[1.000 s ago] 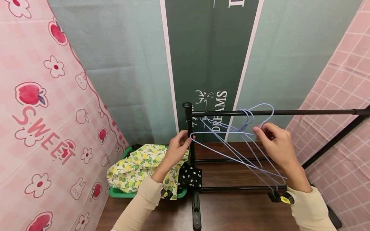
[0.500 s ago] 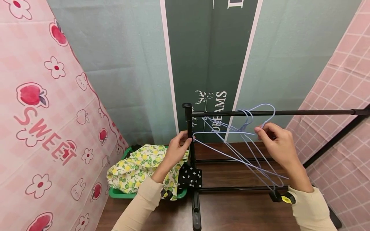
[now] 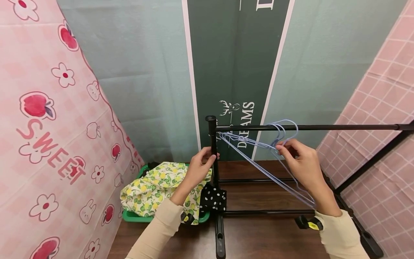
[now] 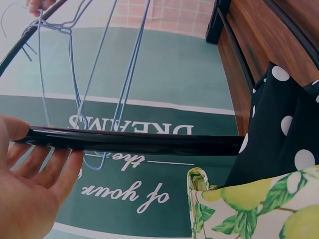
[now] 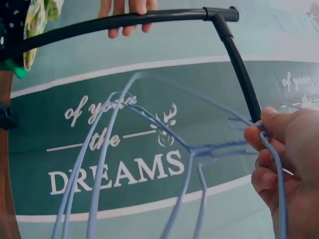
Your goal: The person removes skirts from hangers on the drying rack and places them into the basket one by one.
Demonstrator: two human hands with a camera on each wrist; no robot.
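Pale blue wire hangers [image 3: 259, 167] hang by their hooks from the black rail [image 3: 343, 127] of a clothes rack, near its left end. My right hand [image 3: 302, 160] pinches the front hanger [image 5: 282, 191] with thumb and fingers at the neck, just under its hook. In the head view this hanger's frame lies close alongside the others. My left hand [image 3: 198, 167] holds the rack's left upright post [image 4: 134, 142], thumb on one side and fingers on the other. The hangers' left corners reach close to that post.
Below my left hand, a green basket [image 3: 136, 218] holds a lemon-print cloth [image 3: 155, 189]. A black polka-dot cloth [image 3: 220, 200] hangs at the basket's right edge by the post. Lower rack bars [image 3: 268, 212] cross above the brown wooden floor [image 3: 258, 237]. Printed curtains surround the rack.
My right hand has moved left with the front hanger, whose frame has swung back in line with the others. The left hand has stayed on the post.
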